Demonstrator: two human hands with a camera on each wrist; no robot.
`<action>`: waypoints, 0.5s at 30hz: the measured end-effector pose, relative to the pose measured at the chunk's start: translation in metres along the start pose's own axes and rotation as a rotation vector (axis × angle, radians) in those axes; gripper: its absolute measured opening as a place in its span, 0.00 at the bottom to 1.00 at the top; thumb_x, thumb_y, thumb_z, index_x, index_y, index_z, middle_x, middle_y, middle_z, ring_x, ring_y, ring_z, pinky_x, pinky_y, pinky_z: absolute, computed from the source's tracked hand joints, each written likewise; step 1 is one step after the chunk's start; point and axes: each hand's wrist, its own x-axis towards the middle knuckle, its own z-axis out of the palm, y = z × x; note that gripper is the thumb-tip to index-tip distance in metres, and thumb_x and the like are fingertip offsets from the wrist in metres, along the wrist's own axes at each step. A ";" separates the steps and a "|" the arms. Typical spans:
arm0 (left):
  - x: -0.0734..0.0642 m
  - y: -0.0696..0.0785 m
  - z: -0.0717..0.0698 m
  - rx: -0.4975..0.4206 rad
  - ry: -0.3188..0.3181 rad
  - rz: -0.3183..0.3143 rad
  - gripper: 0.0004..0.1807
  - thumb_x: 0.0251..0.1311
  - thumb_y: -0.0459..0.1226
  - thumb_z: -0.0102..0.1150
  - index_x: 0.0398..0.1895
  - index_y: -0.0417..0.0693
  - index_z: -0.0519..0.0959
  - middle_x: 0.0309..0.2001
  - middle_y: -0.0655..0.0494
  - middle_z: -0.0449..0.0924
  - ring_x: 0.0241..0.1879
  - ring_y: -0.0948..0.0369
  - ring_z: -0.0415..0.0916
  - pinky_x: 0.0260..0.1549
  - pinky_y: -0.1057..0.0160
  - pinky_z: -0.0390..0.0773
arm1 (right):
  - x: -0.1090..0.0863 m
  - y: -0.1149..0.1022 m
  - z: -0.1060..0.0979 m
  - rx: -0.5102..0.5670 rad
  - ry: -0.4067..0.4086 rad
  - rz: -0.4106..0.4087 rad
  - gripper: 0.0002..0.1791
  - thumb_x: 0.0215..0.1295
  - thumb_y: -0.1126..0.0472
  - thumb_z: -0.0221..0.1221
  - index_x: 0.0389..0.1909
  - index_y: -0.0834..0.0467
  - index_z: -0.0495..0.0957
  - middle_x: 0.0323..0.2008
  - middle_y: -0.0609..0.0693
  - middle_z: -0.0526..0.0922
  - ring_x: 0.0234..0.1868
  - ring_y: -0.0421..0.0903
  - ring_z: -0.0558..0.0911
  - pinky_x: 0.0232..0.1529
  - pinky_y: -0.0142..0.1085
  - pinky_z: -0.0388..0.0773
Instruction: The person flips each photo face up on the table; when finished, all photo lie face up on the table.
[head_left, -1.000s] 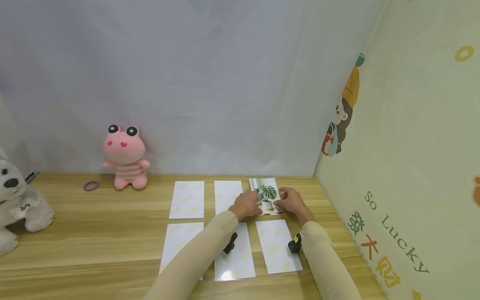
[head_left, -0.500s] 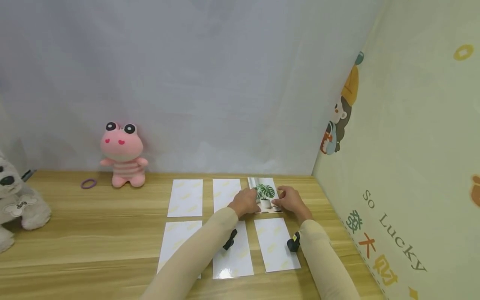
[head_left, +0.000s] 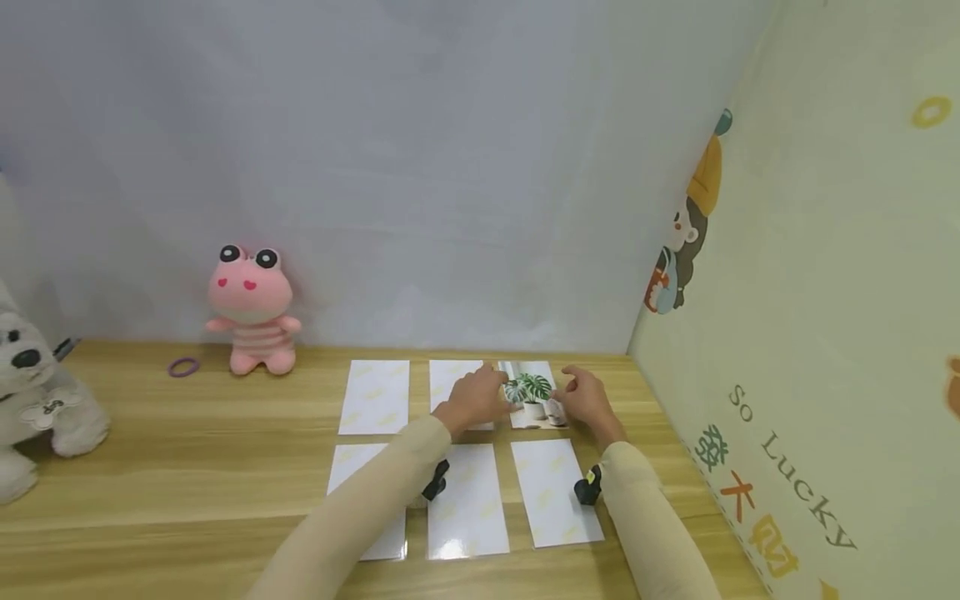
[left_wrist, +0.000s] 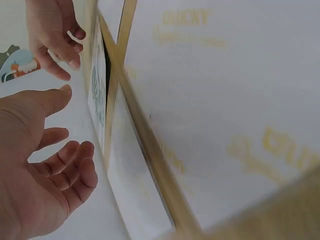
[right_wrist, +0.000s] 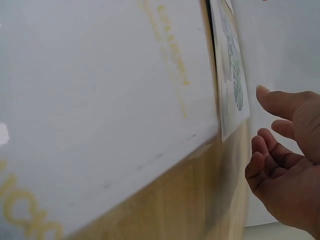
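A photo card of a potted monstera plant (head_left: 531,390) lies picture up at the back right of the table. My left hand (head_left: 474,398) hovers at its left side, over the back middle white card (head_left: 444,379), fingers loosely bent and holding nothing. On the card's right side is my right hand (head_left: 588,400), thumb and fingers apart, its fingertips near the card's edge. In the right wrist view a gap shows between the right fingers and the photo card (right_wrist: 231,75). The left wrist view has both hands off the photo card (left_wrist: 98,95).
More white cards with yellow print lie in two rows: back left (head_left: 375,397), front middle (head_left: 468,508), front right (head_left: 557,492). A pink plush frog (head_left: 258,312), a purple ring (head_left: 183,367) and a white plush dog (head_left: 45,392) are at left. Walls stand behind and right.
My left hand has come away from the plant photo card and moved left, its fingers loosening. My right hand has drawn slightly off the card's right edge. The photo card stays in place.
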 end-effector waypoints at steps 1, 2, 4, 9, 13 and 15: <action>-0.002 -0.006 -0.005 -0.008 0.004 0.009 0.27 0.62 0.49 0.66 0.61 0.45 0.77 0.54 0.45 0.77 0.45 0.48 0.80 0.42 0.49 0.81 | 0.001 -0.001 0.000 0.018 0.005 -0.007 0.31 0.63 0.62 0.66 0.65 0.68 0.70 0.35 0.57 0.78 0.33 0.48 0.75 0.35 0.37 0.72; -0.004 -0.012 -0.010 -0.009 0.005 0.021 0.28 0.61 0.49 0.67 0.61 0.45 0.77 0.55 0.44 0.77 0.46 0.48 0.80 0.44 0.48 0.81 | 0.002 -0.002 0.000 0.040 0.004 -0.017 0.32 0.64 0.62 0.66 0.66 0.68 0.69 0.37 0.58 0.78 0.35 0.49 0.75 0.37 0.38 0.73; -0.010 -0.025 -0.019 -0.009 -0.001 0.045 0.29 0.60 0.48 0.68 0.62 0.45 0.77 0.56 0.44 0.77 0.49 0.48 0.79 0.47 0.48 0.80 | 0.004 -0.007 0.001 0.069 -0.003 -0.034 0.32 0.65 0.61 0.65 0.67 0.68 0.68 0.40 0.60 0.78 0.39 0.51 0.77 0.41 0.41 0.75; -0.027 -0.051 -0.034 -0.019 -0.042 0.062 0.33 0.58 0.47 0.71 0.65 0.46 0.75 0.60 0.42 0.74 0.59 0.47 0.73 0.58 0.49 0.75 | 0.009 -0.022 0.006 0.079 -0.058 -0.101 0.33 0.65 0.61 0.65 0.69 0.66 0.66 0.45 0.62 0.80 0.46 0.55 0.79 0.47 0.45 0.78; -0.039 -0.063 -0.040 -0.022 -0.073 0.061 0.35 0.57 0.48 0.71 0.67 0.47 0.74 0.63 0.42 0.71 0.62 0.46 0.70 0.60 0.48 0.74 | 0.015 -0.036 0.013 0.067 -0.101 -0.153 0.33 0.65 0.62 0.65 0.69 0.66 0.66 0.48 0.63 0.82 0.50 0.58 0.80 0.51 0.50 0.78; -0.044 -0.068 -0.040 -0.002 -0.083 0.064 0.35 0.57 0.48 0.71 0.67 0.48 0.74 0.65 0.41 0.70 0.64 0.45 0.69 0.61 0.47 0.73 | 0.018 -0.041 0.019 0.059 -0.122 -0.173 0.33 0.65 0.62 0.65 0.69 0.66 0.67 0.50 0.63 0.82 0.53 0.60 0.80 0.53 0.52 0.78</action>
